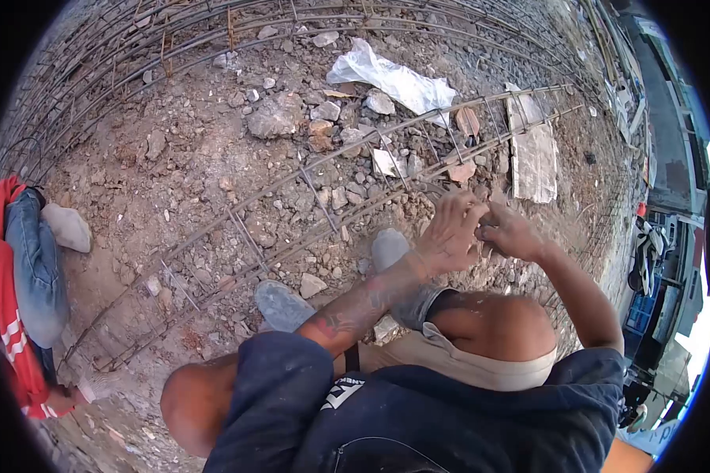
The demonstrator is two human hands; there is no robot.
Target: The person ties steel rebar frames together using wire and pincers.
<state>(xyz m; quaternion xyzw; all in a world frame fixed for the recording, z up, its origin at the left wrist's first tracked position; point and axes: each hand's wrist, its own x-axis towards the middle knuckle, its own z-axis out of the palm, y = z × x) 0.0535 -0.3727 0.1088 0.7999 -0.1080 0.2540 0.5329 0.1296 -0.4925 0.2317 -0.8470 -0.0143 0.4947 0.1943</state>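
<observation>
Head view: the person squats on rubble ground point(189, 150), both forearms reaching forward over the raised knees. The left hand point(452, 229) and the right hand point(513, 235) meet in front of the body, fingertips close together, just beside the near side of a long frame of steel bars point(304, 169) with cross ties.

Step in hand, as judged: close finger work with both hands at this spot. Left grip: fingers bent and partly spread; whether they grasp anything cannot be told. Right grip: fingers curled inward toward the left hand; blur hides the fingertips, so its contents cannot be confirmed either. Contact between hands and bars is likewise not verifiable.

Position of the steel frame: lying diagonally across the ground, running from the lower left to the upper right, beyond the grey shoes point(284, 306). A pale flat board point(532, 169) lies at its far right part, and a crumpled plastic sheet point(394, 79) lies beyond it. More bars point(166, 57) extend along the top.

A co-worker point(35, 268) in red and denim is at the left edge, well apart from the hands.

Requirement for any next move, as judged: fingertips coordinated at close quarters, knuckles clear of the bars.
</observation>
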